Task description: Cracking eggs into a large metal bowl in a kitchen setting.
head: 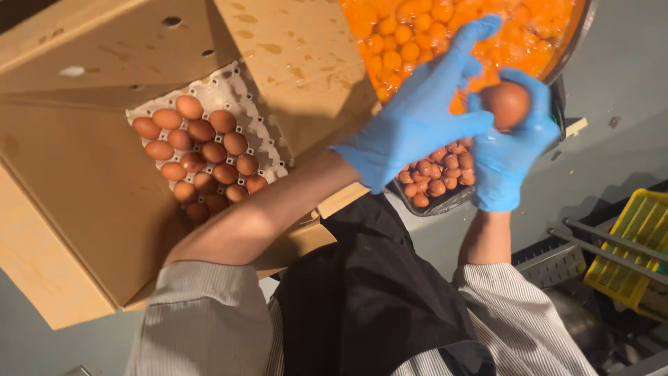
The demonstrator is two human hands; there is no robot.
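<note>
Both my hands wear blue gloves. My right hand (511,150) grips a brown egg (506,104) over the edge of a large metal bowl (565,49) full of orange egg yolks (417,35). My left hand (424,115) is beside it, fingers spread, thumb touching the egg. Just under my hands a dark bin (435,202) holds several broken brown eggshells (435,177). To the left, a white egg tray (236,87) with several whole brown eggs (202,157) lies in an open cardboard box (76,181).
The box flaps (292,49) stand open near the bowl. A yellow plastic crate (630,244) and metal rails (598,240) are at the lower right. My dark apron (362,299) and striped sleeves fill the bottom of the view.
</note>
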